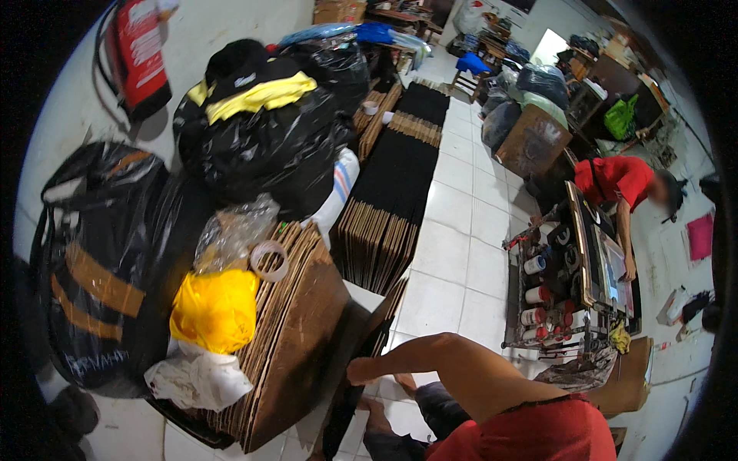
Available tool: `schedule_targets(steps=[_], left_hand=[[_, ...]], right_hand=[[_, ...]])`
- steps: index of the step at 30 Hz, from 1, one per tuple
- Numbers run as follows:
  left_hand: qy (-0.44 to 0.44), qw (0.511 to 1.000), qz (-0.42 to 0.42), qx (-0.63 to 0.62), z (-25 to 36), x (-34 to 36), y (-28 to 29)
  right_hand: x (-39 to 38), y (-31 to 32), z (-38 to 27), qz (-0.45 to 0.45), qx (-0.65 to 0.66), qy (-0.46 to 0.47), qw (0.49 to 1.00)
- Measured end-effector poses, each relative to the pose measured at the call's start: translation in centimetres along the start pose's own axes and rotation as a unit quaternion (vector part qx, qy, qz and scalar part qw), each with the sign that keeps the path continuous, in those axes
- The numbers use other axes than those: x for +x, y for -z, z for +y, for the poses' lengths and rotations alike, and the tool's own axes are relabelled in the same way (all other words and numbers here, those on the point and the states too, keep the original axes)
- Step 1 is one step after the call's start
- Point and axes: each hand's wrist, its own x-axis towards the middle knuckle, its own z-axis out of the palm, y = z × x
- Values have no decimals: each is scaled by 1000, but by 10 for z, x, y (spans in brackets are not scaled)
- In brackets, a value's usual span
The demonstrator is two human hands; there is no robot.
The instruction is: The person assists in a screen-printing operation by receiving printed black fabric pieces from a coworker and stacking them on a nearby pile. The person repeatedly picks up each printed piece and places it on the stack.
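Observation:
My right hand point(362, 371) is closed on the edge of an upright board with a black face point(377, 330), just right of a leaning stack of brown boards point(288, 338). A bit of my left hand point(315, 456) shows low at the bottom edge by that board; its fingers are hidden. Beyond stands a long row of black boards with brown edges point(384, 180). On and beside the brown stack lie a tape roll point(269, 260), a yellow bag point(215, 311) and white cloth point(196, 378).
Black bags point(100, 261) line the left wall under a fire extinguisher point(142, 58). A tiled aisle point(446, 253) runs ahead. On the right, a person in red point(619, 184) bends over a work table point(596, 253) with cans beneath. Bags and furniture point(542, 84) crowd the back.

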Motion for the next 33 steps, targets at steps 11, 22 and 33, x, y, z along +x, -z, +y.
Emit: schedule_targets(steps=[11, 22, 33], left_hand=[[-93, 995, 24, -25, 180, -59, 122], [-81, 996, 22, -36, 498, 40, 179], [-155, 981, -63, 99, 789, 238, 257]], right_hand=[[-187, 16, -14, 35, 41, -38, 998], [-487, -43, 106, 67, 81, -176, 979], [-791, -60, 301, -16, 35, -250, 968]])
